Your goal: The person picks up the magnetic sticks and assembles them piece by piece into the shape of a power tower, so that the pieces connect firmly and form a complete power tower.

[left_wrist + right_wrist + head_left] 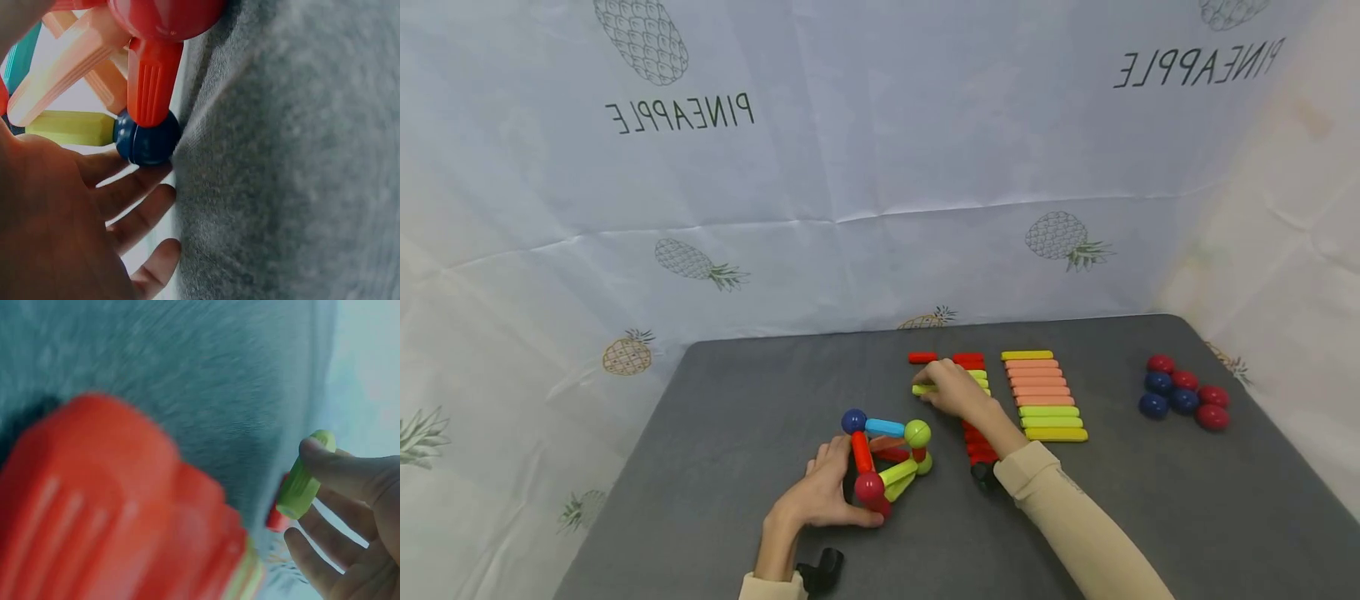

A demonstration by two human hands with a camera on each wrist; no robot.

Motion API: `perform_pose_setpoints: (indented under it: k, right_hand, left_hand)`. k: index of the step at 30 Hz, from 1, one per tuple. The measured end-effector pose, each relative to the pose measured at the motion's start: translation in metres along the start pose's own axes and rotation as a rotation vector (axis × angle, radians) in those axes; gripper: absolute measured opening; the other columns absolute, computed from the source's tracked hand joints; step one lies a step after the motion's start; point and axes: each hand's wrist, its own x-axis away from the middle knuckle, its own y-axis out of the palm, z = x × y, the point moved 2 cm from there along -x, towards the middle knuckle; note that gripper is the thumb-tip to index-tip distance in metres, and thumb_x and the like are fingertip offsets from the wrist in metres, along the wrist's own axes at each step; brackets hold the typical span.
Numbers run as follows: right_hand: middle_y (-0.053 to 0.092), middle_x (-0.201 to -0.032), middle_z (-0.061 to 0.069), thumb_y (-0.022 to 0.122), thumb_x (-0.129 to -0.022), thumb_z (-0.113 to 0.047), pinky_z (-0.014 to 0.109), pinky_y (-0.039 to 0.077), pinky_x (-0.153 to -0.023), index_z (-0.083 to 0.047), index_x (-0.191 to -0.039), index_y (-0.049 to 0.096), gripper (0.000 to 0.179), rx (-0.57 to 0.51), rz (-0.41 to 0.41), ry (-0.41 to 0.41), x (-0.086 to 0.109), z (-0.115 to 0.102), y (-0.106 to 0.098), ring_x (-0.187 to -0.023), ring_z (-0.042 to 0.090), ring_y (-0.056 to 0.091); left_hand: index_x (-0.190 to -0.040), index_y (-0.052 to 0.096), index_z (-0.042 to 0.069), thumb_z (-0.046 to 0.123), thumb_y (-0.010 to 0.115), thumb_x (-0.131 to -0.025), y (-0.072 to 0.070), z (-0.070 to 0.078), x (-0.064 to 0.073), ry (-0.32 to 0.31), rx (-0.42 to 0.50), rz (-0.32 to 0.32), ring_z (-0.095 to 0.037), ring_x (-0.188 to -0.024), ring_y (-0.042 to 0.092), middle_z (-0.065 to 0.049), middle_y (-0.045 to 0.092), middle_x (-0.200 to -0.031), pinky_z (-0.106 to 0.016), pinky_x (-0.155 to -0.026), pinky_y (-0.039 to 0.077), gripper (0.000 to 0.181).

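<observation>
In the head view, my left hand (820,496) holds the near left side of a magnetic rod-and-ball frame (862,452), thumb by the red ball (869,487) and fingers along the far side. Up close in the left wrist view, fingertips touch a dark blue ball (147,139) at the end of a red rod (151,84). My right hand (958,390) pinches a yellow-green rod (301,487) between thumb and fingers, above the table. Below that hand runs a row of red and yellow-green rods (981,450), partly hidden by the hand and wrist.
Right of my right hand lies a second row of yellow, salmon and yellow-green rods (1041,392). A single red rod (922,357) lies near the table's (760,400) back edge. Several red and blue balls (1185,402) sit grouped at the far right. A pineapple-print cloth (850,275) hangs behind.
</observation>
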Motion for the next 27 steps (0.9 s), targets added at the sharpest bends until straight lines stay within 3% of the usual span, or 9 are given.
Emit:
perform_pose_setpoints:
  k: [5,8,18,22,27]
  right_hand:
    - [0.078,-0.111,0.013,0.077,-0.088,-0.003,0.029,0.06,-0.074,-0.002,-0.116,0.076,0.028,-0.09,0.07,-0.079,0.014,-0.012,-0.016,-0.092,0.024,0.074]
    - [0.077,-0.108,0.009,0.078,-0.089,-0.005,0.023,0.057,-0.072,-0.004,-0.117,0.076,0.029,-0.117,0.113,-0.147,0.024,-0.024,-0.028,-0.089,0.019,0.073]
    - [0.076,-0.109,0.006,0.078,-0.089,-0.01,0.026,0.058,-0.075,-0.009,-0.122,0.075,0.033,-0.16,0.189,-0.328,0.056,-0.066,-0.057,-0.089,0.015,0.07]
    - [0.075,-0.11,0.004,0.079,-0.089,-0.011,0.023,0.057,-0.077,-0.01,-0.12,0.076,0.031,-0.171,0.152,-0.375,0.065,-0.072,-0.059,-0.092,0.014,0.07]
    - [0.074,-0.108,0.001,0.078,-0.089,-0.009,0.024,0.057,-0.077,-0.011,-0.12,0.076,0.031,-0.239,0.045,-0.43,0.071,-0.073,-0.058,-0.09,0.01,0.067]
  left_hand:
    - [-0.155,0.031,0.004,0.051,0.092,-0.064,0.002,0.0,0.0,0.017,0.014,0.0,-0.028,-0.128,0.04,-0.014,0.045,-0.152,-0.051,-0.096,0.036,0.12]
    - [-0.153,0.034,0.005,0.052,0.093,-0.063,0.003,0.0,-0.001,0.027,-0.001,0.012,-0.026,-0.125,0.041,-0.013,0.048,-0.149,-0.047,-0.093,0.036,0.118]
    - [-0.153,0.04,0.014,0.052,0.093,-0.064,0.002,0.0,-0.002,0.013,0.002,0.01,-0.033,-0.137,0.038,-0.007,0.048,-0.154,-0.053,-0.093,0.035,0.111]
    - [-0.154,0.041,0.018,0.053,0.094,-0.064,0.002,-0.001,-0.003,-0.006,0.006,0.004,-0.033,-0.138,0.037,-0.002,0.053,-0.149,-0.061,-0.097,0.034,0.109]
    - [-0.153,0.042,0.025,0.052,0.094,-0.064,0.001,-0.002,-0.004,0.005,0.021,0.0,-0.031,-0.136,0.037,0.002,0.055,-0.148,-0.051,-0.092,0.033,0.107]
